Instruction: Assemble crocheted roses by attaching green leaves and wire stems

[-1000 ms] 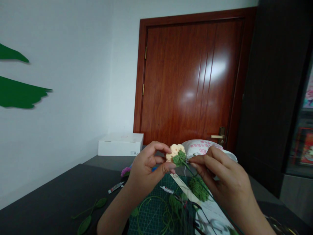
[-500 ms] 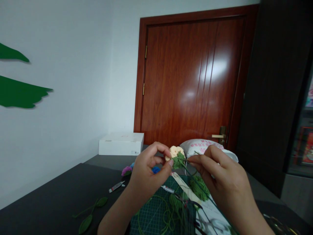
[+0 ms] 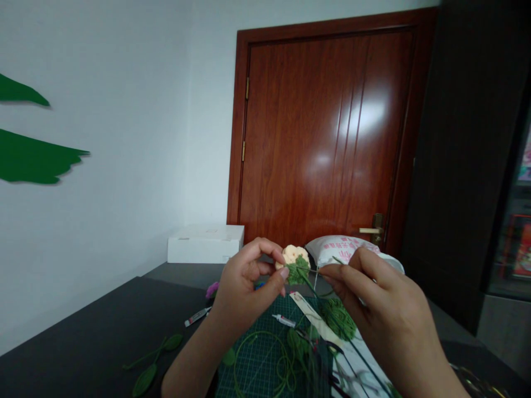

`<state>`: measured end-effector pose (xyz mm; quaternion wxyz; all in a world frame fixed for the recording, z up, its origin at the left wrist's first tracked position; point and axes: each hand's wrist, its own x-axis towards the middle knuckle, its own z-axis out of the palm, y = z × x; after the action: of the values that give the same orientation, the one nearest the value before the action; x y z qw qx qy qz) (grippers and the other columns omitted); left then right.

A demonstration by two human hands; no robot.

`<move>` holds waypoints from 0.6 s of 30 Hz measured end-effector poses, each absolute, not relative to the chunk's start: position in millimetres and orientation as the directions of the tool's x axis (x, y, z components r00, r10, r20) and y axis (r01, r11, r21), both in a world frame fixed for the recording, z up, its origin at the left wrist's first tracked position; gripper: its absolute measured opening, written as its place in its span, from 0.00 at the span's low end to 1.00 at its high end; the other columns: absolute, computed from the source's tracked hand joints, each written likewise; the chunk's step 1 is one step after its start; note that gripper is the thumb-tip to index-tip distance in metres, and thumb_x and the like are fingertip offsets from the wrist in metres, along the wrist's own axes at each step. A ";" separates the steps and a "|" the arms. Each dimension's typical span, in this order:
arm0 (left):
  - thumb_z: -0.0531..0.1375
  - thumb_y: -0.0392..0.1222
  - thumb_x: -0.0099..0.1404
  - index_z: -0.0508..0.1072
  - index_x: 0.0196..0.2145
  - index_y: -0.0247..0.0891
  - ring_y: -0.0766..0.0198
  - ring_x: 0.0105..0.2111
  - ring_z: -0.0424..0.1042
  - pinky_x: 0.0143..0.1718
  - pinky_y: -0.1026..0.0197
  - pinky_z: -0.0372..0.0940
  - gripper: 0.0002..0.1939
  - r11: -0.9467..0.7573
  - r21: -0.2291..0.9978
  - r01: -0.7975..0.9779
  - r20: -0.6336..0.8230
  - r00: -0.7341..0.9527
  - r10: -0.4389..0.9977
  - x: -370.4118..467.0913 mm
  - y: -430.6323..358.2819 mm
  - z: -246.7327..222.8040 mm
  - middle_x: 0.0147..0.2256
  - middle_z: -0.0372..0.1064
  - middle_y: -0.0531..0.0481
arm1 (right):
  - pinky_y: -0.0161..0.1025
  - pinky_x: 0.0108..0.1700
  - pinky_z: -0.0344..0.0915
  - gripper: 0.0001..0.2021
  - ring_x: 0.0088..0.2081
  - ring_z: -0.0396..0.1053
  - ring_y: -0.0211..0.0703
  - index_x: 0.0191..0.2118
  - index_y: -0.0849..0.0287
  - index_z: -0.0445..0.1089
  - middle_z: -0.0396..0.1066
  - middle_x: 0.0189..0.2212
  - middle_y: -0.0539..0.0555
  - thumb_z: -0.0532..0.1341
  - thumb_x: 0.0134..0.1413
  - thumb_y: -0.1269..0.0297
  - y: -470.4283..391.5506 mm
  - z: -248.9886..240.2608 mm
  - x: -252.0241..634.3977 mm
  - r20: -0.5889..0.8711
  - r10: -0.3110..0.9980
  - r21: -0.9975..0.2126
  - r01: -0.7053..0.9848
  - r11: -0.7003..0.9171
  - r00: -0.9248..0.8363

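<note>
Reddish-brown door (image 3: 307, 138) upper center, dark table (image 3: 95, 331) below. White box (image 3: 205, 250), center-left, closed, contents hidden. White bag (image 3: 332, 246) with pink print, right of center, bulging, contents not visible. Small white tube (image 3: 284, 320), lower center, contents hidden. Cream crocheted flower (image 3: 292, 255) with green backing at center, pinched in left hand (image 3: 249, 284). Right hand (image 3: 381, 293) pinches thin needle-like tool (image 3: 310, 270) against green backing.

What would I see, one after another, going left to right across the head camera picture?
Green wall shapes → leafy sprig → leftmost little tube → left hand → cream flower → right hand.
</note>
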<state>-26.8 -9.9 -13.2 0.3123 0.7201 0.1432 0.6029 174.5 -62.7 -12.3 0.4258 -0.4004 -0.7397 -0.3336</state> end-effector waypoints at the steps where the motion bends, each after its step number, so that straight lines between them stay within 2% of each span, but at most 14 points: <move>1: 0.60 0.29 0.60 0.67 0.33 0.38 0.71 0.21 0.72 0.21 0.66 0.68 0.06 -0.768 0.619 -0.165 0.781 0.230 0.580 -27.2 -9.8 -13.6 0.34 0.66 0.52 | 0.39 0.29 0.54 0.07 0.28 0.62 0.41 0.41 0.55 0.73 0.62 0.28 0.51 0.57 0.65 0.67 -63.6 -12.4 174.1 0.896 0.306 0.157 0.875 0.457 -0.321; 12: 0.60 0.28 0.60 0.68 0.34 0.38 0.71 0.23 0.72 0.22 0.67 0.68 0.07 -0.802 0.583 -0.128 0.805 0.225 0.549 -27.8 -10.3 -12.7 0.36 0.65 0.51 | 0.40 0.30 0.54 0.07 0.29 0.62 0.42 0.42 0.56 0.72 0.62 0.29 0.52 0.56 0.66 0.65 -71.2 -12.0 173.5 0.893 0.309 0.171 0.883 0.436 -0.326; 18: 0.60 0.29 0.61 0.68 0.34 0.37 0.71 0.24 0.71 0.23 0.66 0.69 0.06 -0.819 0.566 -0.093 0.813 0.232 0.535 -27.9 -9.8 -13.4 0.36 0.65 0.51 | 0.40 0.28 0.51 0.08 0.27 0.59 0.41 0.40 0.56 0.72 0.60 0.27 0.51 0.55 0.67 0.65 -70.3 -11.7 171.6 0.895 0.257 0.234 0.876 0.422 -0.364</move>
<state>-27.9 -9.8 -13.4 0.2608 0.7402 0.1492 0.6015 171.6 -70.3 -11.7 0.4122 -0.3851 -0.7356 -0.3750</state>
